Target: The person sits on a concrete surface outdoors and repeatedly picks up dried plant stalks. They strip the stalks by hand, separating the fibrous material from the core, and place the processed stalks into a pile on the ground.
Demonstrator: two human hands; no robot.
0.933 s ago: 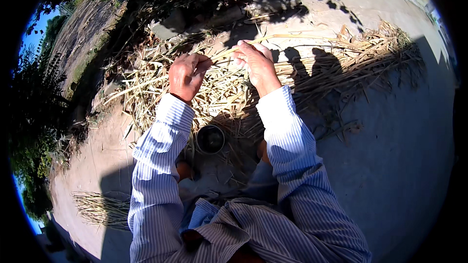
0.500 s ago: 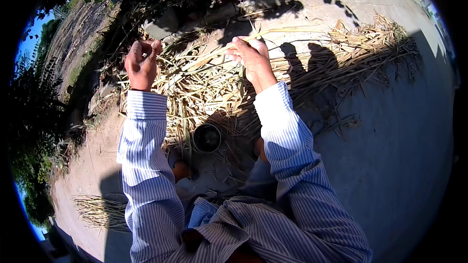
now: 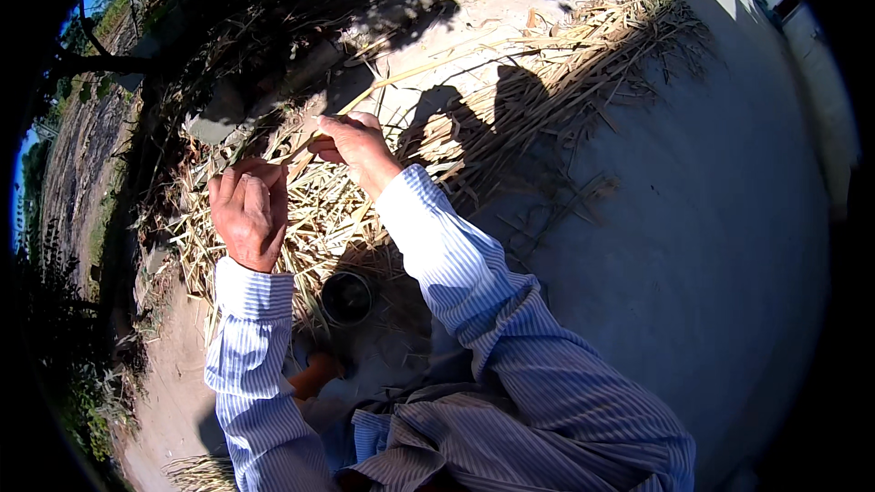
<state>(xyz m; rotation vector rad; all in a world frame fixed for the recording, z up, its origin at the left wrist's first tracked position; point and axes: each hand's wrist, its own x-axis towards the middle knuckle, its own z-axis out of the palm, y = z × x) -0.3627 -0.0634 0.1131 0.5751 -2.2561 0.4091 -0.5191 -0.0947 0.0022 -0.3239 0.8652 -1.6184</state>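
A long, pale yellow dry stalk (image 3: 394,79) slants up and to the right above the straw. My right hand (image 3: 361,151) is closed around it, thumb and fingers pinched together. At the stalk's lower end is my left hand (image 3: 248,214), its fingers curled in and the tips at the stalk; the fingers partly hide the grip. Cut dry stalks (image 3: 319,210) lie in a loose heap under both hands. A dark round pot (image 3: 346,298) stands at the heap's near edge, its inside too dark to make out.
A long bundle of dry straw (image 3: 583,50) stretches over the concrete ground (image 3: 674,210) to the far right. Stones (image 3: 216,114) and shaded branches border the left side. A smaller straw bunch (image 3: 200,472) lies at the lower left, near my left sleeve.
My hands have come closer together, the right moving left with the stalk and the left now at its lower end. The view has turned, shifting the straw heap and pot leftward.
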